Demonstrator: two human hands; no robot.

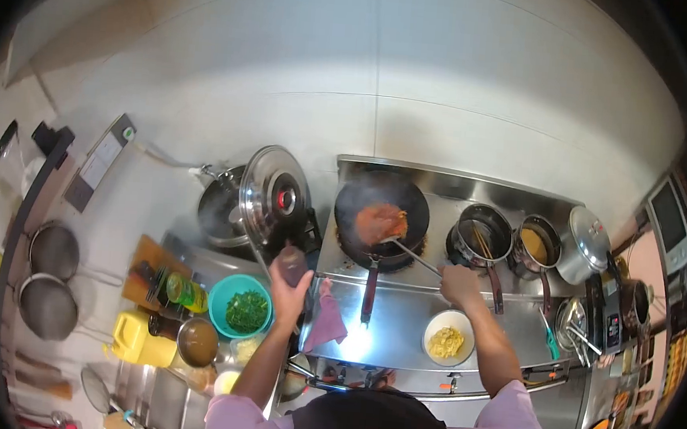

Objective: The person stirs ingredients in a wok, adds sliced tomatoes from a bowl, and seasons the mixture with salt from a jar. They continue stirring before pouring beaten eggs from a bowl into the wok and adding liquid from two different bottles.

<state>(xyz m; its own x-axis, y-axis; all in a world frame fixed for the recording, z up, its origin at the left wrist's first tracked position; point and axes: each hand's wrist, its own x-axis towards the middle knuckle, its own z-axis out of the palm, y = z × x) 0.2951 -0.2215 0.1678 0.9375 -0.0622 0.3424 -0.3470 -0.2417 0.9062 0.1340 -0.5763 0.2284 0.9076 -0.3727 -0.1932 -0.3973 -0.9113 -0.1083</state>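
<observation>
My left hand (pixel 287 295) is wrapped round a dark brown bottle (pixel 292 264) beside the stove's left edge; its label cannot be read. My right hand (pixel 460 287) grips the handle of a spatula (pixel 417 255), whose blade touches reddish-orange food (pixel 378 224) in a black frying pan (pixel 420 212). Steam rises from this pan. Below the right hand stands a white bowl (pixel 429 334) with yellow food (pixel 446 343) in it. A purple cloth (pixel 327 326) hangs next to the left wrist.
Left of the stove, a large metal lid (pixel 270 178) leans over a steaming pot (pixel 219 209). A teal bowl (pixel 215 305) of chopped greens and a yellow jug (pixel 142 340) stand nearby. Two saucepans, one holding chopsticks (pixel 482 243), and a lidded pot (pixel 588 238) occupy the right side.
</observation>
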